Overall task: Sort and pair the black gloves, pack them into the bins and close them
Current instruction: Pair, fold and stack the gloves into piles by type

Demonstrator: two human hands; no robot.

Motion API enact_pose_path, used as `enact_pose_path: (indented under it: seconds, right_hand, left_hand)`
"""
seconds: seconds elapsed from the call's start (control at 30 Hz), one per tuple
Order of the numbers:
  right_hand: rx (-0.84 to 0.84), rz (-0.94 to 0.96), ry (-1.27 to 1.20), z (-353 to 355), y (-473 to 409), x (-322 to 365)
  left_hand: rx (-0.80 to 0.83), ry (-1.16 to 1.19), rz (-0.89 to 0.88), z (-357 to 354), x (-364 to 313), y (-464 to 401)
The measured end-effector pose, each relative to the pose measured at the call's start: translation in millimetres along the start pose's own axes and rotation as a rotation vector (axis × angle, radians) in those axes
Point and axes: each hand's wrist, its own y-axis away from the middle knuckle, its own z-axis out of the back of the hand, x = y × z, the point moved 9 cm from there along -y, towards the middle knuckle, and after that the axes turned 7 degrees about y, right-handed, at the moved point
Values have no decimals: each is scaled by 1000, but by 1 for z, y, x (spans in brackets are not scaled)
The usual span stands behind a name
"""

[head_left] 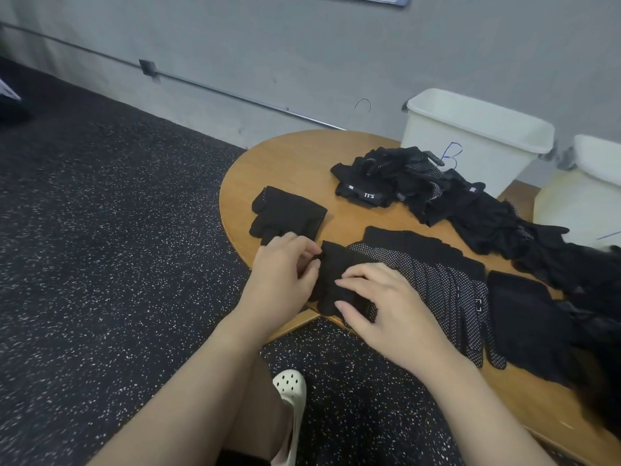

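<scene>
Head view is showing both hands working at the near rim of the round wooden desk (295, 153). The left hand (285, 264) is pinching the edge of a folded black glove (331, 264) between thumb and fingers, while the right hand (376, 297) is lying on that same glove with its fingers spread and curved down, pressing it against the desk. Just beyond the right hand, a row of dotted black gloves (447, 284) is lying flat, overlapping one another, and a plain black folded piece (524, 314) is sitting to the right of that row. Just beyond the left hand, a folded pair of black gloves (289, 213) is resting apart from the rest. Farther out, a loose pile of unsorted black gloves (420, 183) is stretching rightward across the desk. Behind the pile, an open white bin (477, 129) marked with a blue letter B is standing, with a second white bin (591, 183) to its right.
</scene>
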Motion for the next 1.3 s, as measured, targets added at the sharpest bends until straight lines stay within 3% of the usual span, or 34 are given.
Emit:
enact_pose_path:
  seconds: [0.07, 0.2, 0.4, 0.6, 0.77, 0.9, 1.0, 1.13, 1.3]
  right_hand:
    - [-20, -16, -20, 2, 5, -1]
    - [-147, -119, 4, 12, 11, -11]
    - [5, -195, 167, -7, -1, -10]
    - [150, -185, 313, -28, -2, -8]
    - [147, -261, 327, -25, 8, -12]
    - [145, -310, 362, -20, 16, -15]
    - [95, -299, 346, -6, 20, -18]
    - [-70, -320, 235, 22, 17, -33]
    - [-155, -350, 150, 31, 4, -39]
  left_hand:
    - [41, -26, -111, -5, -12, 0]
    - [307, -66, -142, -39, -15, 8]
    - [433, -229, -120, -54, -4, 11]
    - [472, -285, -84, -56, -3, 13]
    - [471, -285, -58, -56, 0, 13]
    - [394, -462, -91, -53, 0, 10]
    - [309, -542, -126, -45, -10, 6]
    - [236, -388, -169, -40, -23, -2]
    - [303, -394, -205, -60, -27, -9]
